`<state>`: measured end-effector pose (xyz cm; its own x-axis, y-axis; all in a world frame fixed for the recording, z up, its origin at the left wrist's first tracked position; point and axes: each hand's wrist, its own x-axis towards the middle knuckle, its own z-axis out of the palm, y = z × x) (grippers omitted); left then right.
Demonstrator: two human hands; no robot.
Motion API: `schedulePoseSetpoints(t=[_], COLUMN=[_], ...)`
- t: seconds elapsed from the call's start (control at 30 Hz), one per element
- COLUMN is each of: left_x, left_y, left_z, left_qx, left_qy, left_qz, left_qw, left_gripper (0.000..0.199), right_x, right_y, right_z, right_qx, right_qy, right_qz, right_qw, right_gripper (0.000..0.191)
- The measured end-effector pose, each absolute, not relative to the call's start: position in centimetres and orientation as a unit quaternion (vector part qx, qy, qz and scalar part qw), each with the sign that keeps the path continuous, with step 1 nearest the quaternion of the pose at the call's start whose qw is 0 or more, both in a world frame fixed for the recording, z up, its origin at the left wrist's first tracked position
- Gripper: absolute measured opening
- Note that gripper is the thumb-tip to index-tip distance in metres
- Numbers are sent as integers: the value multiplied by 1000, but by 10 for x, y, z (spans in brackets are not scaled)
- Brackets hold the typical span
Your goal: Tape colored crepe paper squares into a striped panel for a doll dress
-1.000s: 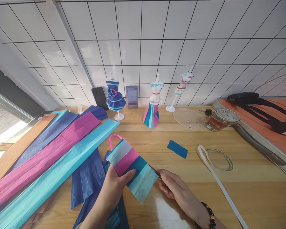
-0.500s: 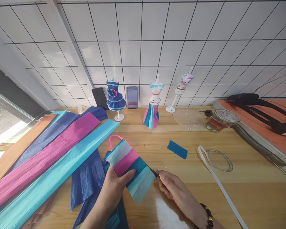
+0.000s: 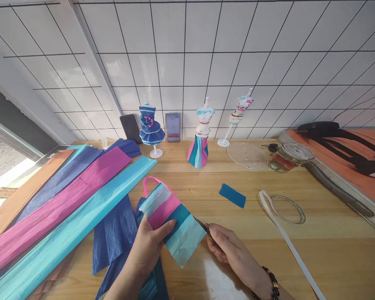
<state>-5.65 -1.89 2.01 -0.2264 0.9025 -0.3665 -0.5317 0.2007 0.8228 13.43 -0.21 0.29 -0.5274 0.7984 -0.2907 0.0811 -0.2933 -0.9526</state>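
A striped piece of crepe paper [image 3: 175, 221], in pale blue, pink and teal bands, is pinched between the thumb and fingers of my left hand [image 3: 151, 239]. From its upper edge a narrow pink strip [image 3: 153, 179] curls away. My right hand [image 3: 226, 246] is closed around a small pair of scissors [image 3: 203, 227], whose blades lie along the right edge of the striped piece. The handles are mostly hidden by my fingers. Beyond my hands stands a mini dress form [image 3: 204, 121] with a skirt [image 3: 198, 152] in similar stripes.
Long crepe paper sheets [image 3: 81, 200] spread over the left side. A blue dress form [image 3: 150, 127], a bare-stemmed form [image 3: 237, 114] and two phones line the wall. A teal scrap [image 3: 232, 195], a tape roll [image 3: 289, 209], a white strip [image 3: 290, 241] and a glass jar [image 3: 290, 156] lie rightward.
The striped paper's lower right corner has shifted slightly right against the scissors. Both hands stay almost in place, still holding the same things.
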Motion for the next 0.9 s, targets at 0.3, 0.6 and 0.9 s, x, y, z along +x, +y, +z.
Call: schedulePoseSetpoints(t=[0.3, 0.6, 0.9], left_x=[-56, -53, -54], left_y=[-19, -19, -19], left_z=[19, 20, 21], left_qx=[185, 187, 192], left_qy=[502, 506, 504], left_qz=[607, 618, 613], left_qw=[588, 572, 577], left_gripper=[45, 43, 43], right_x=[135, 137, 137], right_y=[-4, -4, -5], right_z=[3, 2, 3], right_qx=[-412, -422, -423], right_qy=[-530, -554, -572], right_qz=[692, 668, 650], right_qw=[265, 262, 266], right_gripper=[48, 48, 47])
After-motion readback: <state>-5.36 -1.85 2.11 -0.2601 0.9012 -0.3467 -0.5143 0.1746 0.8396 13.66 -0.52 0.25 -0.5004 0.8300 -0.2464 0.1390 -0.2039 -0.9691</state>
